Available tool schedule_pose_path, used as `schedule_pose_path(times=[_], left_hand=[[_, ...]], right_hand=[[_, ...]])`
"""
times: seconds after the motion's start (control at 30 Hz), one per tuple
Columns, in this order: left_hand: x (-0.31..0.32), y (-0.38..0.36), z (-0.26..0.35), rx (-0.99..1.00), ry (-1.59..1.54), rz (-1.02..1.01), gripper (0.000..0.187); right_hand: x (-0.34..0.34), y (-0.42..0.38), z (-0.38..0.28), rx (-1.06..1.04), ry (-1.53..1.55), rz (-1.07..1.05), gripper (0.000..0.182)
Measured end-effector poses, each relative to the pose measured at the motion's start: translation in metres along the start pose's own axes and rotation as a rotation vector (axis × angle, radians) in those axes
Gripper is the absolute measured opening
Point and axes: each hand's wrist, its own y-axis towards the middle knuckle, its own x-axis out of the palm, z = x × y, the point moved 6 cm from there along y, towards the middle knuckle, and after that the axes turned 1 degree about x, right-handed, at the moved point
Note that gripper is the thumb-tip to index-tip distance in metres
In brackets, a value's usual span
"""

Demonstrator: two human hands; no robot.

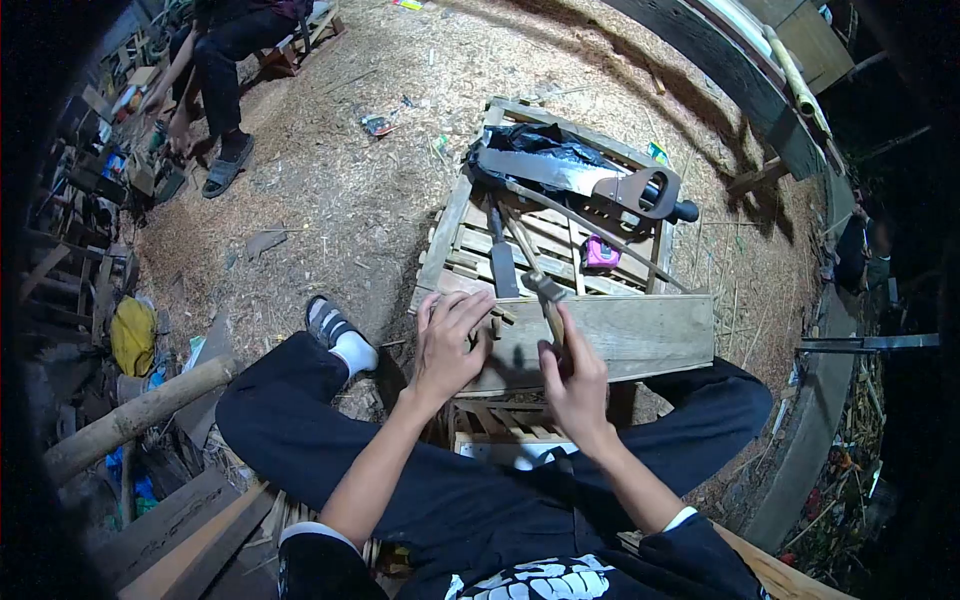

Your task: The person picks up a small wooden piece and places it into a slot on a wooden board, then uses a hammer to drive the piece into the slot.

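Note:
A flat wooden board lies across in front of my lap, above my knees. My left hand is at the board's left end, fingers bent over its far edge and thumb on the near side. A small wooden piece shows beside those fingertips. My right hand is closed round the handle of a hammer, its metal head up over the board's far edge. Just beyond the board, a chisel with a wide flat blade lies on a slatted wooden crate.
On the crate are a handsaw, a black plastic bag and a pink tape measure. Wood shavings cover the ground. Another person sits at the upper left. A round pole juts in from the left.

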Motion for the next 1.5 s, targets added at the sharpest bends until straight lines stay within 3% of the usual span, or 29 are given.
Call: schedule_pose_path(times=[0.07,0.1,0.2,0.23,0.5,0.93,1.5], left_hand=[[0.002,0.002,0.004,0.061,0.096,-0.028,0.037],[0.003,0.002,0.004,0.056,0.090,-0.041,0.036],[0.004,0.002,0.003,0.037,0.086,-0.045,0.035],[0.005,0.003,0.002,0.038,0.090,-0.046,0.035],[0.003,0.003,-0.002,0.017,0.035,-0.027,0.027],[0.003,0.005,-0.002,0.029,0.015,-0.011,0.020],[0.001,0.005,0.002,0.087,0.047,-0.078,0.042]], right_hand=[[0.009,0.008,0.028,0.305,0.038,-0.152,0.048],[0.011,0.013,0.029,0.355,0.041,-0.139,0.045],[0.028,0.021,0.037,0.185,0.052,-0.055,0.047],[0.032,0.024,0.037,0.281,0.116,-0.133,0.047],[0.049,0.035,0.050,0.262,0.197,-0.103,0.046],[0.053,0.040,0.055,0.422,0.298,-0.112,0.047],[0.049,0.041,0.063,0.464,0.313,-0.109,0.054]])
